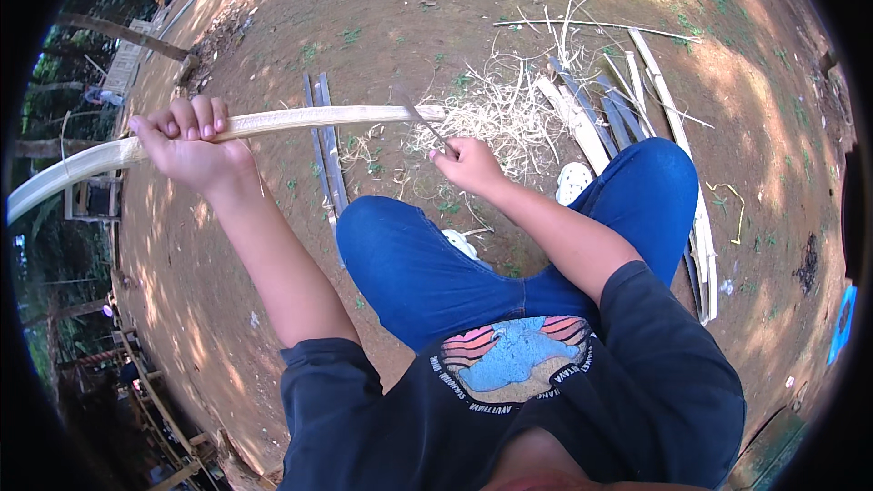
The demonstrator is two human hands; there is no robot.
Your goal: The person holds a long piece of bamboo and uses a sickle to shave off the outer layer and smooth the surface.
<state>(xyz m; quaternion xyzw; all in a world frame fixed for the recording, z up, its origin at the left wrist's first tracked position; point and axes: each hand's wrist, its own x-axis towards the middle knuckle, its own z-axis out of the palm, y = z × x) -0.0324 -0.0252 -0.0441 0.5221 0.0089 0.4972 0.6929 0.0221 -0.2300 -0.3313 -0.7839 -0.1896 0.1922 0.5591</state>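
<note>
My left hand [193, 144] is closed around a long pale bamboo strip [318, 116]. The strip runs from the left edge of the picture across to a point above my knees, and it looks curved in the lens. In my right hand [469, 166] is a knife [426, 124], its handle mostly hidden by my fingers. Its thin blade slants up and to the left, crossing the strip near the far right end. Whether the edge is cutting into the strip, I cannot tell.
Curly shavings [509, 114] lie heaped on the bare soil ahead of me. Split bamboo pieces [571, 118] lie to the right of them, and two dark strips [326, 145] lie left of my knee. A wooden post [127, 34] stands at the far left.
</note>
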